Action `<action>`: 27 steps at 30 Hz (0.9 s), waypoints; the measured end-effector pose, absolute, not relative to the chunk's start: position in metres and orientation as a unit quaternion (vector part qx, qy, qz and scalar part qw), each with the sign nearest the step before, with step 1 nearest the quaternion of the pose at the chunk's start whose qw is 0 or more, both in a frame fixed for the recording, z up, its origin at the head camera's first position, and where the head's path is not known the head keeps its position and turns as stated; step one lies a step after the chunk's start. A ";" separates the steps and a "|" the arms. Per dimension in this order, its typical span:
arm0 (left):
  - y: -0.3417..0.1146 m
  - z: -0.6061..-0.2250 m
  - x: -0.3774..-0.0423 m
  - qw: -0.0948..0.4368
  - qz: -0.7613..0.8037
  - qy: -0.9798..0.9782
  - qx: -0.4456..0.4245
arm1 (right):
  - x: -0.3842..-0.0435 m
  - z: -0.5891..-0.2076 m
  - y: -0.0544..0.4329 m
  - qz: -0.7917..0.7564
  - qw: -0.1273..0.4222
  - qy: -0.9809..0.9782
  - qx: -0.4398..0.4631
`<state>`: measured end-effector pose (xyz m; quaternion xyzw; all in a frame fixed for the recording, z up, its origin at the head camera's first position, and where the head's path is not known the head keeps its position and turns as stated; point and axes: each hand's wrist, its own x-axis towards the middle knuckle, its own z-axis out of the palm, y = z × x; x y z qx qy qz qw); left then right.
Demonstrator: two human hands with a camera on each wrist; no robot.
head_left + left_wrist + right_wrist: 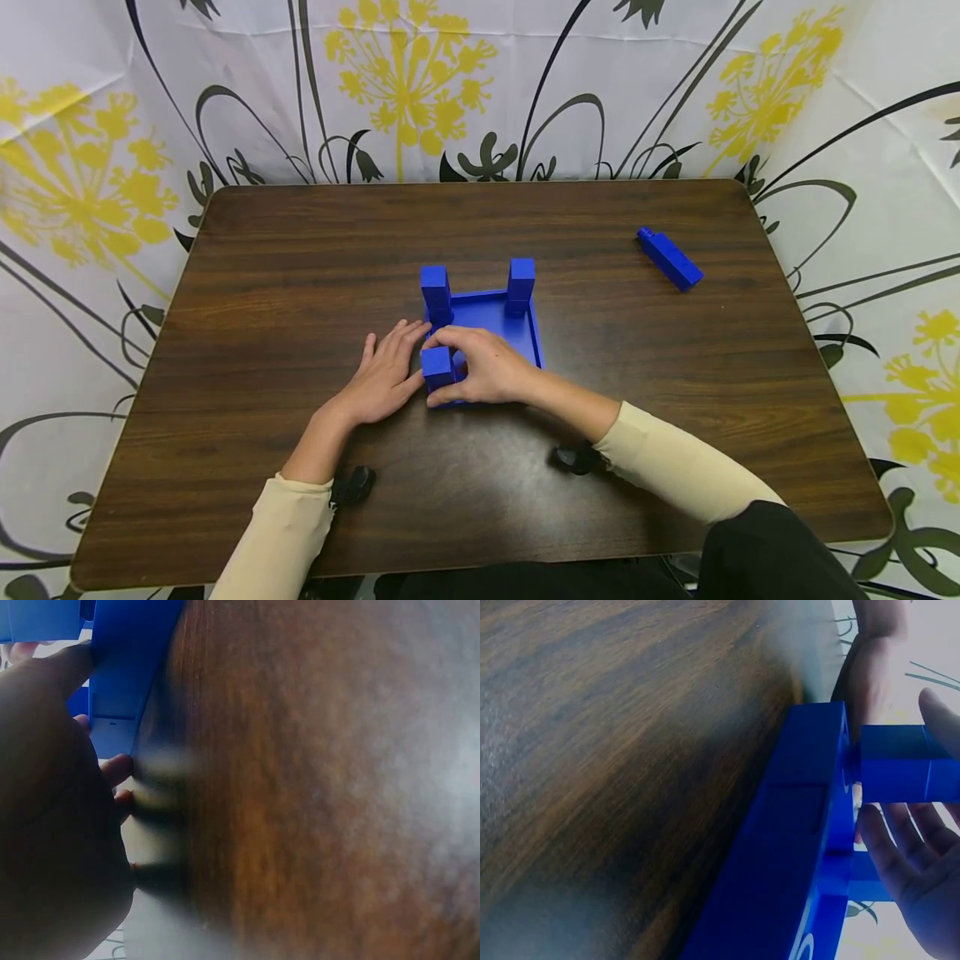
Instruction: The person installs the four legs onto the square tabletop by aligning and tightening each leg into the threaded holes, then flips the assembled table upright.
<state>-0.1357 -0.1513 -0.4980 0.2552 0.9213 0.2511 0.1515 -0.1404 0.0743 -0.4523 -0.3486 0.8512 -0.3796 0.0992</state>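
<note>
A square blue plastic tray (491,315) with a raised rim rests on the table, its two far corners each carrying an upright square leg, one at the left (436,292) and one at the right (521,283). Over the near left corner, my right hand (491,367) grips a third blue leg (437,365) between thumb and fingers. In the right wrist view a narrow neck shows between this leg (900,765) and the tray (780,847). My left hand (386,375) lies along the tray's left side, fingers extended, fingertips at its wall (124,667).
A loose blue leg (670,259) with a peg on one end lies at the back right of the brown wooden table (300,242). Behind the table hangs a white cloth (255,75) printed with yellow flowers.
</note>
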 end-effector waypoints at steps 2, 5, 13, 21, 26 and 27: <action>-0.151 -0.498 -0.136 0.150 0.251 0.921 0.256 | -0.142 -0.451 0.076 -0.382 0.112 0.846 -0.356; -0.151 -0.499 -0.136 0.149 0.252 0.921 0.257 | -0.145 -0.449 0.079 -0.399 0.144 0.827 -0.369; -0.152 -0.500 -0.136 0.145 0.254 0.920 0.263 | -0.154 -0.443 0.091 -0.478 0.252 0.733 -0.413; -0.152 -0.497 -0.137 0.143 0.251 0.919 0.267 | -0.160 -0.441 0.092 -0.499 0.295 0.684 -0.443; -0.151 -0.497 -0.137 0.146 0.248 0.920 0.265 | -0.160 -0.441 0.092 -0.506 0.302 0.673 -0.448; -0.151 -0.497 -0.137 0.145 0.248 0.920 0.265 | -0.160 -0.441 0.091 -0.506 0.304 0.671 -0.448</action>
